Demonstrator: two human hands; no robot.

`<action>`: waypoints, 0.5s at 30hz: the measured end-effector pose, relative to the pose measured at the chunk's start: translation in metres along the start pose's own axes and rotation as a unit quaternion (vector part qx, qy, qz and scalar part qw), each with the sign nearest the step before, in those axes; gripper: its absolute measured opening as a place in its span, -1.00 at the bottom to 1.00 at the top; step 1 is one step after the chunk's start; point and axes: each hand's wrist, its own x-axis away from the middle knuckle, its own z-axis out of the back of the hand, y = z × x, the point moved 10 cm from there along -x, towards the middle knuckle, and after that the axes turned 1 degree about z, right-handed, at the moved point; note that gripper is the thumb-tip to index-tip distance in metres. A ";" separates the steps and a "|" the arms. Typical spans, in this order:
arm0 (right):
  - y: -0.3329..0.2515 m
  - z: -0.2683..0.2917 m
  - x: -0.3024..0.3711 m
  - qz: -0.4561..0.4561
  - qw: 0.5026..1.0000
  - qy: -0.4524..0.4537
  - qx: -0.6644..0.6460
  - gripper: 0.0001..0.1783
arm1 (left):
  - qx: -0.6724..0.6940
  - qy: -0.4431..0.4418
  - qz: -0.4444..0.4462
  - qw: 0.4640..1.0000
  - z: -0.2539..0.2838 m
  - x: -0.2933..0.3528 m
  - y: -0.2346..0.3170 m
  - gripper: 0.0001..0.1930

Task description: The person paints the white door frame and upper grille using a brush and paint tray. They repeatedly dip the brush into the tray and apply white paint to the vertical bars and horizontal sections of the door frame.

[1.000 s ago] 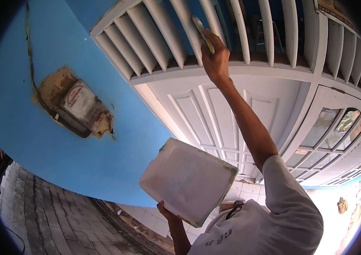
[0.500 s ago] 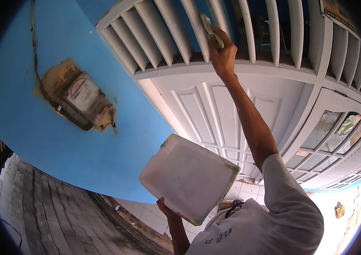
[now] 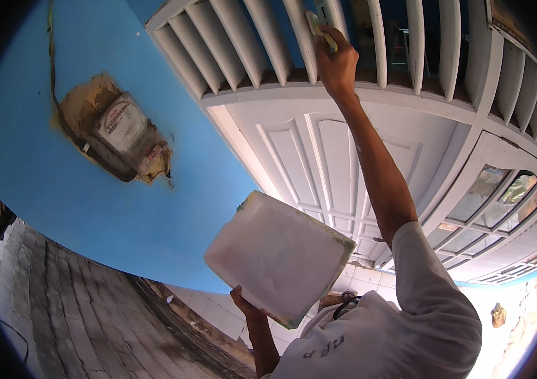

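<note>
My right hand (image 3: 336, 60) is raised overhead and shut on a paintbrush (image 3: 319, 26). The brush tip rests against one of the white slats (image 3: 299, 38) of the vent above a white panelled door (image 3: 338, 158). My left hand (image 3: 247, 303) grips the lower edge of a white square paint container (image 3: 278, 256), held at chest height with its flat, paint-stained side facing the camera. My white sleeve (image 3: 426, 278) and shirt fill the lower right.
A blue wall (image 3: 91, 215) on the left carries an electric meter (image 3: 120, 129) in a patch of bare plaster. A white-framed glass window (image 3: 496, 202) stands to the right of the door. Grey paving (image 3: 60, 316) and pale tiles lie below.
My right hand has moved the brush a little higher along the slat. The container in my left hand has stayed about where it was.
</note>
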 end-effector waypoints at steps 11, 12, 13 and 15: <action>0.028 0.028 0.044 -0.093 0.992 -0.091 0.004 -0.67 | 0.028 -0.042 0.028 0.998 0.006 -0.018 -0.019 -0.19; 0.029 0.031 0.047 -0.099 0.991 -0.094 0.004 -0.67 | 0.034 -0.041 0.034 0.998 0.005 -0.017 -0.021 -0.18; 0.029 0.034 0.050 -0.104 0.990 -0.098 0.004 -0.67 | 0.041 -0.042 0.037 0.998 0.005 -0.017 -0.022 -0.17; 0.025 0.041 0.058 -0.127 0.986 -0.108 -0.026 -0.68 | 0.055 -0.045 0.044 0.997 0.004 -0.017 -0.024 -0.15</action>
